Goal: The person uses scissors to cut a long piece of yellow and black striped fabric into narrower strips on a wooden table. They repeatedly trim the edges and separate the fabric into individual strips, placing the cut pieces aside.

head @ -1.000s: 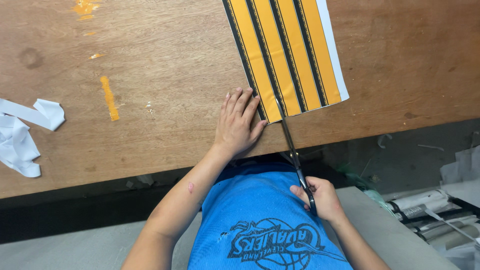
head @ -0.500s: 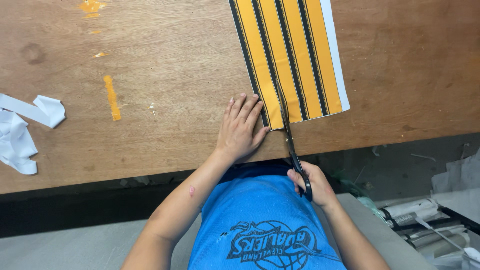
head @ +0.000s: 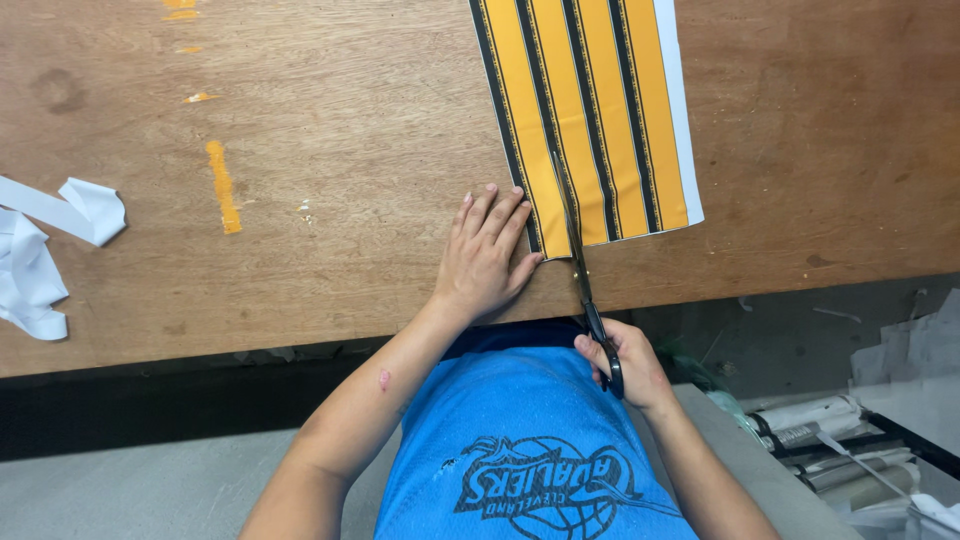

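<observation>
view from above of a person in a blue printed shirt point(head: 520, 450) at a worn brown wooden table point(head: 300, 200). a sheet of paper point(head: 590, 120) with wide orange stripes, thin black lines and a white strip down its right side lies flat on the table, its near edge close to the table's front edge. the left hand point(head: 485, 255) rests palm down on the wood, fingers spread flat and holding nothing, with the fingertips touching the sheet's near left corner. the right hand point(head: 620, 362) is below the table edge, just in front of the person's body, its fingers curled closed through the dark handles of a pair of scissors point(head: 580, 270). the slim blades point away from the person and lie along a black line in the sheet, near its left side; how far apart the blades are cannot be told. at the far left of the table lie crumpled white paper scraps point(head: 45, 250), well apart from the hands. a short orange strip point(head: 222, 187) lies on the wood between them.
</observation>
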